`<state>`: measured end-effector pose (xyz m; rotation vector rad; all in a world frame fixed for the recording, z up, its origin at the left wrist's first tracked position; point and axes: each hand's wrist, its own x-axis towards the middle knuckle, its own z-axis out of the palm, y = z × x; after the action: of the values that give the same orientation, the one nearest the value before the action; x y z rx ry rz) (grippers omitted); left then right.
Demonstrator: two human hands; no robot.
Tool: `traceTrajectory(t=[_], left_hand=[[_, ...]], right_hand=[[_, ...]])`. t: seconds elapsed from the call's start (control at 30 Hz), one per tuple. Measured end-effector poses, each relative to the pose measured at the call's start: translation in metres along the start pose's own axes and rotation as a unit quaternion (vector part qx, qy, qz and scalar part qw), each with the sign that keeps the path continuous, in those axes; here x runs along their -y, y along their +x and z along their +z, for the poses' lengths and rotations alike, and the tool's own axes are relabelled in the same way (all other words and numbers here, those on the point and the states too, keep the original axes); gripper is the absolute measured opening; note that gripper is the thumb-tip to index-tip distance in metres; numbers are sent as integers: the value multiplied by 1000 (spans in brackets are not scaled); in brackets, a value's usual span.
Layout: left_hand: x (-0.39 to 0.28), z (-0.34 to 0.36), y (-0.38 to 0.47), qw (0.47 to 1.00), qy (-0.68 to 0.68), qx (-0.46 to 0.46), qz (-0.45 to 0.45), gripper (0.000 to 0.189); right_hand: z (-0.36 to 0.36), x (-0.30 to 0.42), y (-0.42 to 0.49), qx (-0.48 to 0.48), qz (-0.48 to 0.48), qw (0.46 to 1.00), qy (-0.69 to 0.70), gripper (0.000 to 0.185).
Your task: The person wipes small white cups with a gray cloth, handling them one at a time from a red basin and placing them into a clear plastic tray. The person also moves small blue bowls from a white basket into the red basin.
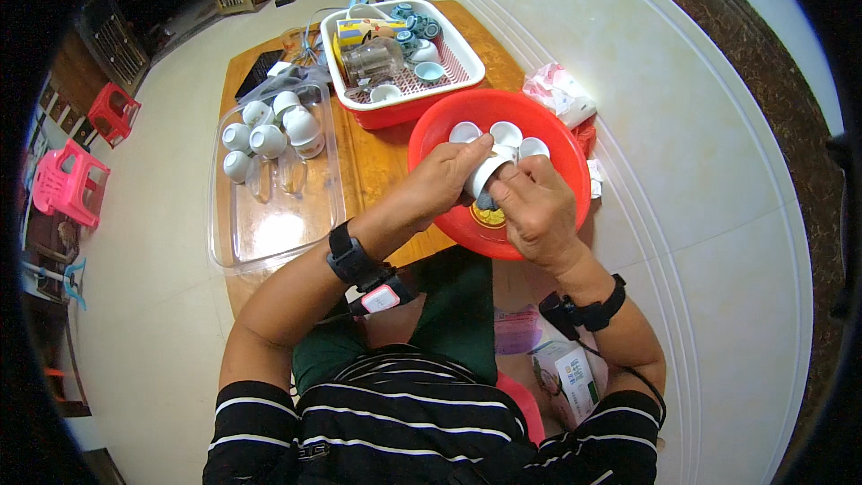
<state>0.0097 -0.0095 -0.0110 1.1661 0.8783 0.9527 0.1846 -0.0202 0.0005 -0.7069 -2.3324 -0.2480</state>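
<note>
My left hand (452, 172) grips a small white cup (486, 175) by its side, above a red plastic basin (438, 128). The fingers of my right hand (539, 212) reach into the cup's mouth and press a grey cloth (486, 201) there; part of the cloth hangs out below. Several more white cups (506, 133) stand in the basin, behind my hands. A yellow pattern (488, 217) shows on the basin's floor. My hands hide part of the cups in the basin.
On the left of the wooden table (377, 175), a clear plastic tray (269, 242) holds several white cups (268, 141) and glass pieces. Behind stands a white basket (465, 77) with a glass jar (374, 64) and blue-patterned cups (423, 25). A tissue packet (560, 95) lies by the wall.
</note>
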Motion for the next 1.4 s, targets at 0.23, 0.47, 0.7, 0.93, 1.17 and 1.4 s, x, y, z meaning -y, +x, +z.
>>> traceTrajectory(t=[0.23,0.47,0.7,0.93,1.17,1.4], left_hand=[[9,0,12,936,191,-116,273,45],[3,2,6,997,-72,-27,-19,52],[-2,14,-6,933,189,-129,278,44],[-7,6,-5,988,5,-77,132,43],[-9,-7,-5,994,83,70,-22,60],[6,-7,-5,992,-55,73,81,47]], right_hand=[[5,25,-3,-75,328,833,440,27],[11,-4,-11,-17,-18,998,55,47],[0,18,-13,-37,381,796,469,35],[13,14,-6,-84,81,958,260,51],[-5,-8,-12,41,185,892,410,40],[-13,-7,-10,-137,428,729,517,26]])
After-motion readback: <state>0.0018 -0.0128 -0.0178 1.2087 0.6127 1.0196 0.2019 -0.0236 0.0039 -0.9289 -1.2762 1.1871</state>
